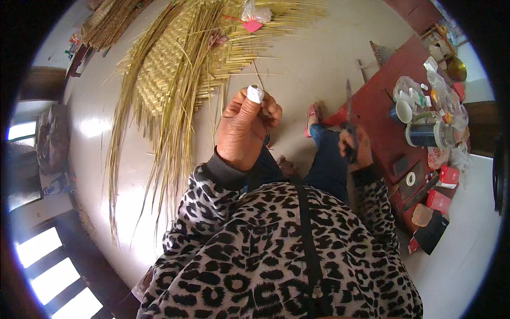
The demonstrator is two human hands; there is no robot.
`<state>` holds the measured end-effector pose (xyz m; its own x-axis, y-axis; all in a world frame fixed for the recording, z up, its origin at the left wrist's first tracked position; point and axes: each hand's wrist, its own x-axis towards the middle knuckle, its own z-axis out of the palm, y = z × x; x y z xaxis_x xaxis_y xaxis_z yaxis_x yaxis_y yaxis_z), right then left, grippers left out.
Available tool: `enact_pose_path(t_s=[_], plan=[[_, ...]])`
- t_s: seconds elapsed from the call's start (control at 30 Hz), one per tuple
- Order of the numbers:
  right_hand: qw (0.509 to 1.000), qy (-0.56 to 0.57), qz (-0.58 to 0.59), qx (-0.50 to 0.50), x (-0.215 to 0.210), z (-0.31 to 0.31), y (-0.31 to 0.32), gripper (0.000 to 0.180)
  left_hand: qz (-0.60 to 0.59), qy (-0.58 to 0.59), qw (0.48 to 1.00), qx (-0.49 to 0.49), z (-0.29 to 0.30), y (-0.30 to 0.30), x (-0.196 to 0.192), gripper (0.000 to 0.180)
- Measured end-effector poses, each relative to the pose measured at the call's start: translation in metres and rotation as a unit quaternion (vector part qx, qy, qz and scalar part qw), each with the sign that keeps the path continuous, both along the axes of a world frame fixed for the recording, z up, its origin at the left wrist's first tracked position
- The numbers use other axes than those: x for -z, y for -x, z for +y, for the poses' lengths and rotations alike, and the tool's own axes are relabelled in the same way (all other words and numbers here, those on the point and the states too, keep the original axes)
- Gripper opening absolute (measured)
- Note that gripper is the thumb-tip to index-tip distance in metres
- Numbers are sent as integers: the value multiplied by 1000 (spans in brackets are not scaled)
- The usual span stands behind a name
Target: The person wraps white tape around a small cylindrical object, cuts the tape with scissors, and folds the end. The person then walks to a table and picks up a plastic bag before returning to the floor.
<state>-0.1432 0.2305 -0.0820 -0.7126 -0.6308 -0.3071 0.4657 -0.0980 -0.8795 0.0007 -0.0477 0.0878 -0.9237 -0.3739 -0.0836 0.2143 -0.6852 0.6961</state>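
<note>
My left hand point(245, 127) is raised in front of my chest, its fingers closed in a pinch. White tape point(255, 94) covers the thumb tip. A thin reed strip point(256, 69) runs from behind the thumb towards the mat, its held end hidden by the fingers. To the right, beside the red table point(366, 98), my right hand point(362, 148) is closed around the black handles of what look like scissors point(348, 103), the long narrow blade pointing away from me. On the floor ahead lies a partly woven mat point(162, 80) with loose strips fanning out.
A plastic bag point(257, 11) and a pink piece point(252, 26) lie on the mat's far part. A white cup point(403, 112), a large spool point(425, 135), a tape roll point(410, 178) and red boxes point(439, 202) crowd the table. Bundled stalks point(109, 24) lie at the far left.
</note>
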Motion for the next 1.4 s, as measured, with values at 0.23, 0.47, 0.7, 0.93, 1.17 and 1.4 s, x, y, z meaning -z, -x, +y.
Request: enact_pose_path(t_s=[0.23,0.47,0.7,0.93,1.17,1.4], plan=[[930,-39,338,-141,-133,-81,-93,33,18,84,994,-74,-8,-37,-18,23],[889,-126,413,-154,-177,-95,-123,44,19,154,978,-143,1,-54,-30,19],[865,-125,463,-151,-181,-92,-132,46,43,179,972,-147,11,-57,-32,18],[873,-120,455,-130,-190,-93,-137,51,28,185,974,-127,24,-64,-31,17],[863,-133,467,-138,-199,-90,-138,51,49,179,975,-123,30,-68,-34,16],[872,-109,461,-126,-200,-87,-140,51,59,188,975,-99,34,-74,-33,15]])
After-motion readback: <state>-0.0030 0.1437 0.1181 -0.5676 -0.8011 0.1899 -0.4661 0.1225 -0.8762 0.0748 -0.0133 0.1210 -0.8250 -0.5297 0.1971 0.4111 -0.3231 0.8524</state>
